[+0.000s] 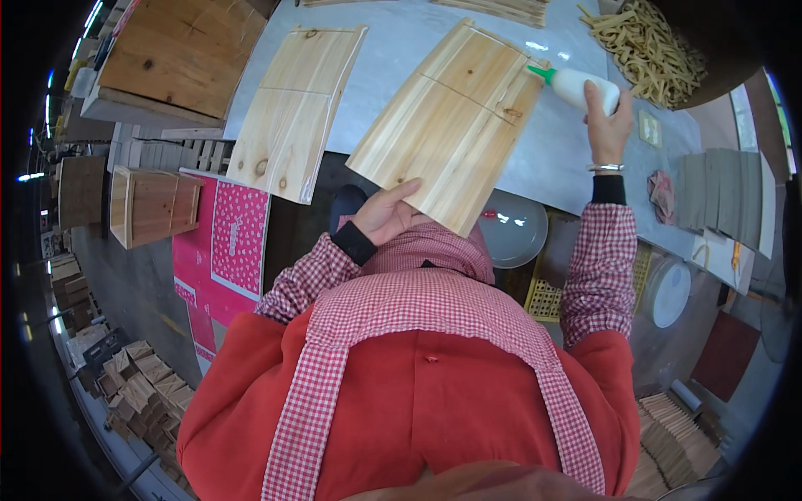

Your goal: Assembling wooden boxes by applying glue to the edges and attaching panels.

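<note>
My left hand point(390, 210) grips the near edge of a tapered wooden panel point(455, 117), thumb on top, fingers underneath. The panel lies partly on the table and juts over its front edge. My right hand point(608, 123) is wrapped round a white squeeze bottle point(576, 88) with a green nozzle, tilted so that the tip points at the panel's far right edge. A shiny line, like glue, runs along the panel's far edge. To the left lies a second wooden panel point(296, 113), with a similar shiny line down its right side.
A wooden box point(180, 54) stands at the far left of the pale table point(380, 63). At the far right, a round container point(718, 50) holds many thin wooden strips. Grey boards point(723, 196) and a crumpled cloth point(661, 196) lie at the right. A pink patterned box point(238, 238) stands below left.
</note>
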`<state>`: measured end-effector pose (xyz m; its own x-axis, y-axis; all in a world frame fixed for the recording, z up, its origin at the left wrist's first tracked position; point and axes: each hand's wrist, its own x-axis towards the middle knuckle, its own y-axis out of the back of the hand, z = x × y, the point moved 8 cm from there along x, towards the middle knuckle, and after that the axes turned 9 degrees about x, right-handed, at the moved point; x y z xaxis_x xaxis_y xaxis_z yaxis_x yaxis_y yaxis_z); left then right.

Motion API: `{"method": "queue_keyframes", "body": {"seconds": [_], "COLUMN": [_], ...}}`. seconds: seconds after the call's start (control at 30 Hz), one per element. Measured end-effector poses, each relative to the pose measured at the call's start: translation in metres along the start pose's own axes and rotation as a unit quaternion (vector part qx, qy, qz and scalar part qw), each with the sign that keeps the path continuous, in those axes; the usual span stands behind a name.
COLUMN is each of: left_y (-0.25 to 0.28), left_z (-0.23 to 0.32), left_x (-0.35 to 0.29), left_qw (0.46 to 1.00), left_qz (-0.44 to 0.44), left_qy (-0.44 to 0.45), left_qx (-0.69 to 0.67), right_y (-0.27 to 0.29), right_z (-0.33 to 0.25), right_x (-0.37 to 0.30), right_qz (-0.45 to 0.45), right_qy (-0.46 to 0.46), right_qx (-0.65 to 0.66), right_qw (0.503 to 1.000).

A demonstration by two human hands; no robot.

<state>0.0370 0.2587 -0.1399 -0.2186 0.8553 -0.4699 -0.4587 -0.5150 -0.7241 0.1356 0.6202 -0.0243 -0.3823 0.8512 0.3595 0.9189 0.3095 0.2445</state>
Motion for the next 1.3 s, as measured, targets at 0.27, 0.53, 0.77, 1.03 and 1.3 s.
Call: {"method": "queue_keyframes", "body": {"seconds": [0.27,0.53,0.77,1.03,1.3], "left_y": [-0.011,-0.012,-0.009,-0.014,-0.013], "left_z": [-0.013,-0.014,-0.016,-0.010,0.000], "left_x": [0.003,0.003,0.005,0.005,-0.003], "left_qw": [0.999,1.000,0.999,0.999,0.997], "left_qz": [-0.004,0.002,0.008,0.009,0.020], "left_qy": [0.007,-0.013,-0.026,-0.043,-0.066], "left_qx": [-0.032,-0.010,-0.022,-0.017,-0.035], "right_y": [-0.100,-0.104,-0.017,0.040,0.048], "right_z": [-0.054,-0.066,-0.055,-0.015,-0.016], "right_x": [-0.064,-0.065,-0.077,-0.101,-0.119], "right_qz": [-0.065,-0.120,-0.126,-0.017,-0.051], "right_qy": [0.062,0.115,0.125,0.079,-0.152], "right_qx": [0.073,0.045,-0.005,0.025,0.194], "right_qw": [0.993,0.985,0.984,0.996,0.968]}}
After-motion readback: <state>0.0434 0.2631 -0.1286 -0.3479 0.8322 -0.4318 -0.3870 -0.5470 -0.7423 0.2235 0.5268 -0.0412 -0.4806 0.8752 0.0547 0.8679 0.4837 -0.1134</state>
